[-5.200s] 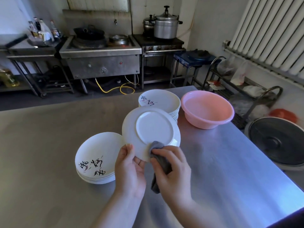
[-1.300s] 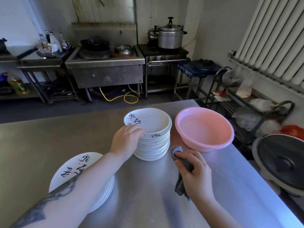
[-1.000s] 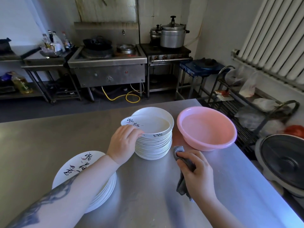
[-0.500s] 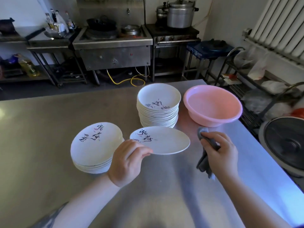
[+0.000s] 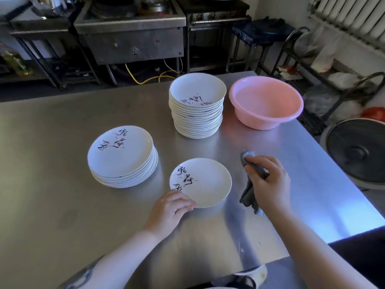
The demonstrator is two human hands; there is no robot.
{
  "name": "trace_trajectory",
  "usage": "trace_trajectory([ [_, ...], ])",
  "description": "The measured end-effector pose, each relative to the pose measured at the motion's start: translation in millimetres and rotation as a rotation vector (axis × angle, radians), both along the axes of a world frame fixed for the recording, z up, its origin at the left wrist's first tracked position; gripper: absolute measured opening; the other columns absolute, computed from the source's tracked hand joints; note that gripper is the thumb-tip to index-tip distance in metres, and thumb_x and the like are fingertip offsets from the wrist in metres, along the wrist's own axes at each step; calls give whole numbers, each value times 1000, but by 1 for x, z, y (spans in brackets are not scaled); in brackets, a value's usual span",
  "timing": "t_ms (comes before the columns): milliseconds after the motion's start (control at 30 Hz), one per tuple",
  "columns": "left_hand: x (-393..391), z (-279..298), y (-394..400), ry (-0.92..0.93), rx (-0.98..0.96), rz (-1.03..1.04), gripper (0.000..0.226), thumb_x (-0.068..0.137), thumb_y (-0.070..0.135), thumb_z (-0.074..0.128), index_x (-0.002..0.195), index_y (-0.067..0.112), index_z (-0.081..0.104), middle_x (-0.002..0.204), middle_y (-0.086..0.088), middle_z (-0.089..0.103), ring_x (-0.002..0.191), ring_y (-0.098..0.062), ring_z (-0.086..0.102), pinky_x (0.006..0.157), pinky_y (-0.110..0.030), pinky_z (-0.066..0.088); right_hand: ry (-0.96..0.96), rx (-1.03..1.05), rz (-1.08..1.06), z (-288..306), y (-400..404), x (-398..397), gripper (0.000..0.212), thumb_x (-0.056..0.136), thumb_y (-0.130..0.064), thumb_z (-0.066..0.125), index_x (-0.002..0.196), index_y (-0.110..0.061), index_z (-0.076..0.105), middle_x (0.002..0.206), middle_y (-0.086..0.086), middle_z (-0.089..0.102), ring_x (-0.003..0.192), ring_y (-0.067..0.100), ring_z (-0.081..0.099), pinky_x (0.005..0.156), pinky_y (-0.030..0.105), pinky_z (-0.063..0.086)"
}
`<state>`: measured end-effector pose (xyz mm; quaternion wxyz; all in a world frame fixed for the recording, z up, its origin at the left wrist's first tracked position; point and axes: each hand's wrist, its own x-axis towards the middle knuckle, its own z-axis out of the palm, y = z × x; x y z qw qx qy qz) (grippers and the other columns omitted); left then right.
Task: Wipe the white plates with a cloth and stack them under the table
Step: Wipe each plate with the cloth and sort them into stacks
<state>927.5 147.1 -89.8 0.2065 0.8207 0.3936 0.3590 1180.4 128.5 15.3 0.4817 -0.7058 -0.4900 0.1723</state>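
Steel table [image 5: 62, 205] | plate [image 5: 205, 182] lowered since, left hand [image 5: 168, 209] gripping rim | right hand [image 5: 268, 180] clutching cloth [image 5: 249, 192]

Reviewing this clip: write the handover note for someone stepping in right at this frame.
Left hand: grips the near rim of a single plate, face up, low over or on the steel table.
Right hand: holds the grey cloth, clear of the plate.
Tall stack beside the pink basin; shorter stack to the left.
Done: judging by position, the shorter stack looks wiped.
Left: wipe this plate and the tall stack, then stack everything under the table.
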Motion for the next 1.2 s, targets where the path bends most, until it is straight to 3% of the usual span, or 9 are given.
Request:
trace_trajectory([
  [200,3,-18,4,97,-131,-2,8,78,18,75,85,21,78,89,17,67,87,-1,57,80,-21,46,21,-14,29,-4,-7,-9,19,83,-3,70,93,-19,75,99,-4,63,84,-11,56,74,-1,35],
  [333,9,-9,3,82,-217,41,22,77,40,68,87,23,78,93,25,65,92,7,56,84,-18,46,17,-54,73,-14,-12,-15,20,83,-4,71,93,-21,75,98,-10,62,89,6,61,77,1,36],
  [433,9,5,6,-22,-272,194,28,78,38,72,101,22,76,107,34,58,108,18,48,93,-4,34,31,-83,85,-21,-13,-17,21,83,-4,71,92,-22,75,96,-12,62,91,11,61,77,1,36],
  [533,12,12,17,-59,-345,421,45,86,18,72,129,22,60,139,20,46,131,1,38,106,-12,23,50,-106,101,-26,-11,-21,22,83,-3,71,91,-23,75,96,-12,61,92,10,60,76,0,35],
  [633,21,13,19,3,-570,442,73,88,15,68,150,18,31,157,7,25,143,-10,24,100,-14,17,41,-107,120,-30,-7,-26,23,82,-2,71,90,-23,75,95,-12,62,92,11,60,77,-1,34],
  [800,20,9,10,13,-619,399,74,89,12,65,151,18,26,144,21,27,136,-8,36,92,-11,23,7,-121,161,-38,-4,-32,22,81,-2,72,91,-22,77,93,-15,61,92,13,61,77,0,35],
  [1000,4,6,-31,-33,-574,356,72,85,9,71,145,25,33,137,36,22,126,15,27,95,3,16,-52,-171,273,-55,-14,-36,26,78,-4,76,89,-28,76,92,-16,62,89,9,61,78,3,38],
  [1100,-7,2,-41,-29,-568,358,90,76,25,81,148,32,28,149,30,17,141,6,20,108,-12,17,-120,-256,358,-66,-20,-37,25,78,-7,75,94,-27,75,94,-16,60,91,9,59,77,2,35],
  [1200,-12,8,-33,61,-581,217,118,58,47,85,147,41,9,150,36,-7,138,21,-5,106,-2,3,-249,-359,421,-78,-18,-42,24,83,-14,67,98,-31,73,96,-24,53,100,7,52,78,7,36],
])
